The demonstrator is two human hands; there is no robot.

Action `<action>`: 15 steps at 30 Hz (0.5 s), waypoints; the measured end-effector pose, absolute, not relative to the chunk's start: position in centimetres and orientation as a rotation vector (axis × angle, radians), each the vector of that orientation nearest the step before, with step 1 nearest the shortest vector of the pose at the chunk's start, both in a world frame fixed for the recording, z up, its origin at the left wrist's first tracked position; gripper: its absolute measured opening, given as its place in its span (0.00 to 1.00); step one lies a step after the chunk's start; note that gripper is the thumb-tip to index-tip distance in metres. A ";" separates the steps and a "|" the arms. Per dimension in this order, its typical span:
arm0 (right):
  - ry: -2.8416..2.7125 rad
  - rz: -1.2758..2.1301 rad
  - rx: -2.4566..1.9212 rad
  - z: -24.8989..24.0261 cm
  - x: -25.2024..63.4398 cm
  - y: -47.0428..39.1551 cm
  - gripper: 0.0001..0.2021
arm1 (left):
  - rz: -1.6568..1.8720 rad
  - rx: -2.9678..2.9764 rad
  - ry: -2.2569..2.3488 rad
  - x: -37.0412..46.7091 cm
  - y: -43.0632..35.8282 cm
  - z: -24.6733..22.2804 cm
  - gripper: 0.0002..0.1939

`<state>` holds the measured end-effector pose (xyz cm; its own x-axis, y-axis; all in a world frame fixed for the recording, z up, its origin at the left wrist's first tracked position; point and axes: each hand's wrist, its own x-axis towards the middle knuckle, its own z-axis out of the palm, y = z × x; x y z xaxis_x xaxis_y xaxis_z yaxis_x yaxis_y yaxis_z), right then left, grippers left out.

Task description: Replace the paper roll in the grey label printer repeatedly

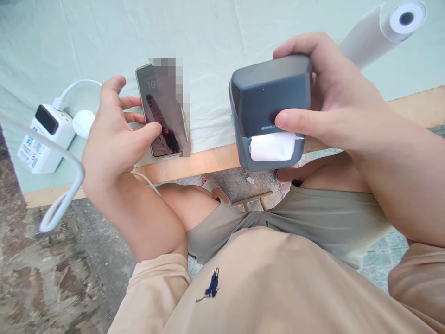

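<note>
On the right, my right hand (330,97) grips a dark grey label printer (271,97) above the table's front edge, thumb across its front and fingers round the far side. White label paper (273,146) shows in the slot at its lower end. To the left, my left hand (114,130) is closed on the left side of a smartphone (162,111). Its thumb lies over the lower screen and two fingertips meet the side edge, while the index finger sticks out. The screen is dim with a clock, and its upper right is pixelated.
A white charger block (48,134) with a small black display stands at the left, a white cable (64,153) looping beside it. Behind my left hand is a round white disc (83,123). A white paper roll (382,35) lies back right on the pale tablecloth (194,28).
</note>
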<state>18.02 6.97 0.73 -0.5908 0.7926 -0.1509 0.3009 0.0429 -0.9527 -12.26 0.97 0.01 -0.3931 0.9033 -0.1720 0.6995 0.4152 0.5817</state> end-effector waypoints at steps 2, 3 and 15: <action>-1.912 1.567 -1.102 0.7 18.0 7.0 0.33 | 0.599 1.396 2.146 -12.7 0.8 -0.1 0.52; -1.911 1.569 -1.104 0.7 18.0 7.0 0.33 | 0.612 1.403 2.124 -12.8 0.7 -0.1 0.53; -1.904 1.558 -1.127 0.7 18.2 7.1 0.35 | 0.634 1.376 2.097 -12.5 0.8 -0.2 0.52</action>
